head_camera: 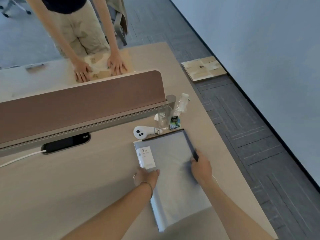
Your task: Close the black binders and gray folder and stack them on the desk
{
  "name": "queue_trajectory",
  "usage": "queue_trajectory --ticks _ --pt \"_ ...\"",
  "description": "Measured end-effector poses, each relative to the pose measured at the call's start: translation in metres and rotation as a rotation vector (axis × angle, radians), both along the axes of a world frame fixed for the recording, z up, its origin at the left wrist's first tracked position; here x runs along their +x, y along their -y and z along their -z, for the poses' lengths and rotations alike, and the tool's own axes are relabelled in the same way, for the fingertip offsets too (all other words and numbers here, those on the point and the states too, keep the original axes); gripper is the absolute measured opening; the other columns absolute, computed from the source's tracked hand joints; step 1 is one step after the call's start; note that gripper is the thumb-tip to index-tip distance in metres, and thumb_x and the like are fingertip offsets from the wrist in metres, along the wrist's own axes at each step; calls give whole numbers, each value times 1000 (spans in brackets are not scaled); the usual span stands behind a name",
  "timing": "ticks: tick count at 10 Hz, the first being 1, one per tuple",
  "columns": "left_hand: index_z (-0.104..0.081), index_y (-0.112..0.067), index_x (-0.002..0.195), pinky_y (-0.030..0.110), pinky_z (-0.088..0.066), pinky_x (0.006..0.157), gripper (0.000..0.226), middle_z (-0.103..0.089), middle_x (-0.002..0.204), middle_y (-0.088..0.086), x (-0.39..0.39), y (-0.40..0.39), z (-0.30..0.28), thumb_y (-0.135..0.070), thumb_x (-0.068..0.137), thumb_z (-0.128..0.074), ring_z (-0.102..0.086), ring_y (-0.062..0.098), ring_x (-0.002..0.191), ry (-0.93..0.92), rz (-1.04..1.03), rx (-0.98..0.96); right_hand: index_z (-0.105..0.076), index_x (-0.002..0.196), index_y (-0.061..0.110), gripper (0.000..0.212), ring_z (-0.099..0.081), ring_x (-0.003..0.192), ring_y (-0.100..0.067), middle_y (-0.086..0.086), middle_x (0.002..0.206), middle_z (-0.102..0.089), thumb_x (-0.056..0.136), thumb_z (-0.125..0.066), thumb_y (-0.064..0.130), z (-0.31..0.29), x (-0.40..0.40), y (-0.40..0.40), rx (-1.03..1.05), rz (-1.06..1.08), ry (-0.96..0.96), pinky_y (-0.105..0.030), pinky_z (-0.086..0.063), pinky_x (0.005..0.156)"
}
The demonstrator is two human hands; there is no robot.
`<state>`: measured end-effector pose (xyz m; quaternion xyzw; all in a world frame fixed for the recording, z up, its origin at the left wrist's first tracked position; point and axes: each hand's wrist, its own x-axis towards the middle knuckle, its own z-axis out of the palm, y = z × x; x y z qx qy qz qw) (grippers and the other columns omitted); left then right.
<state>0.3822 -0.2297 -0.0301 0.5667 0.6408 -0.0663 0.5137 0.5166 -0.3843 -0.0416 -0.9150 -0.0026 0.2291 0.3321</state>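
A closed gray folder (173,170) with a white label reading "20" lies flat on the desk (69,187), on top of a black binder (189,144) whose dark edges show along the far and right sides. My left hand (146,176) grips the folder's left edge just below the label. My right hand (201,166) holds the right edge, fingers wrapped over the black binder's edge. Whether more binders lie underneath is hidden.
A white controller (144,132), a clear glass (164,116), a small colourful packet (175,122) and a plastic wrapper (181,103) sit just beyond the stack. A brown divider (83,101) crosses the desk. Another person's hands (100,68) press on cardboard beyond it. A cable port (65,143) is at left.
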Motion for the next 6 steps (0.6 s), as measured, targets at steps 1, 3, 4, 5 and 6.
queue_trajectory --ticks 1,3,4,5,6 --pt "-47 -10 125 30 -37 86 54 -41 134 12 19 5 3 -25 81 -74 -51 32 116 -36 -35 14 -42 145 20 49 -54 117 -37 -15 131 -55 97 -49 19 11 14 -1 -62 -55 19 -42 -44 93" --pt "-39 -8 130 38 -36 103 59 -36 142 15 29 12 8 -22 80 -69 -37 34 129 -131 1 62 -43 145 14 49 -51 99 -36 -17 114 -54 97 -46 19 27 8 -3 -255 -113 194 -41 -42 85" --pt "-38 -9 130 38 -35 102 59 -33 143 14 29 12 2 -22 81 -67 -35 34 129 -134 24 44 -56 132 15 41 -48 101 -38 -18 115 -55 92 -52 21 29 7 -4 -382 -125 325 -45 -40 83" --pt "-32 -13 139 40 -34 104 71 -32 144 12 25 11 -7 -26 79 -69 -32 34 131 -81 48 55 -58 126 16 36 -47 109 -38 -16 124 -52 92 -51 23 23 5 -2 -371 -136 317 -46 -40 87" --pt "-15 -26 152 40 -32 106 90 -31 147 9 15 14 -13 -28 81 -69 -34 33 131 10 184 252 -56 129 15 36 -44 119 -40 -17 134 -50 95 -49 24 23 4 -2 -271 -92 302 -48 -38 97"
